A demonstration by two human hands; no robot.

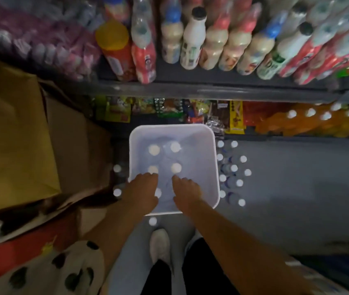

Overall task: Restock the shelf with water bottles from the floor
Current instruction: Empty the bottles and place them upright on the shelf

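Observation:
A white square bin (209,145) stands on the grey floor below the shelf, with several white-capped water bottles (175,147) upright inside it. Both of my hands reach down into its near half. My left hand (141,189) is over the near left part, its fingertips by a cap (153,169). My right hand (187,190) is beside it, its fingertips by another cap (176,168). One more cap (158,192) shows between the hands. The blur hides whether either hand holds a bottle. More water bottles (234,168) stand on the floor right of the bin.
The shelf (190,90) above carries milk and juice bottles; snack packs and orange drink packs fill the lower level. Cardboard boxes (16,135) crowd the left. Loose bottles (117,192) stand left of the bin, one (152,221) by my white shoe (159,245).

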